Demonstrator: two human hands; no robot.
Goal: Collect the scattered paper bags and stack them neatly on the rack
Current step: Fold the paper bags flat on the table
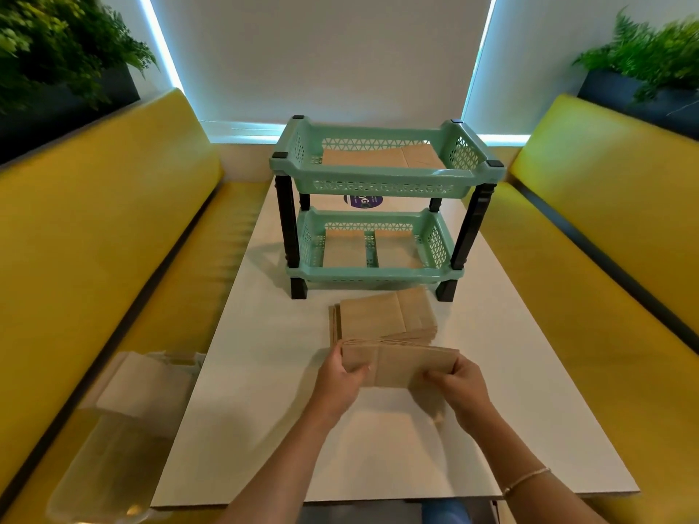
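Note:
A bundle of flat brown paper bags (401,363) is held upright just above the white table (264,372). My left hand (340,376) grips its left end and my right hand (459,383) grips its right end. Behind the bundle lies a flat pile of more paper bags (382,315). Further back stands a mint-green two-tier rack (382,183) with black legs. Its top tier holds paper bags (382,157), and two stacks of paper bags (344,249) lie side by side in the bottom tier.
Yellow bench seats run along the left (94,228) and right (605,236) of the table. A clear plastic packet with brown paper (125,410) lies on the left bench. Planters with ferns (650,58) stand behind both benches.

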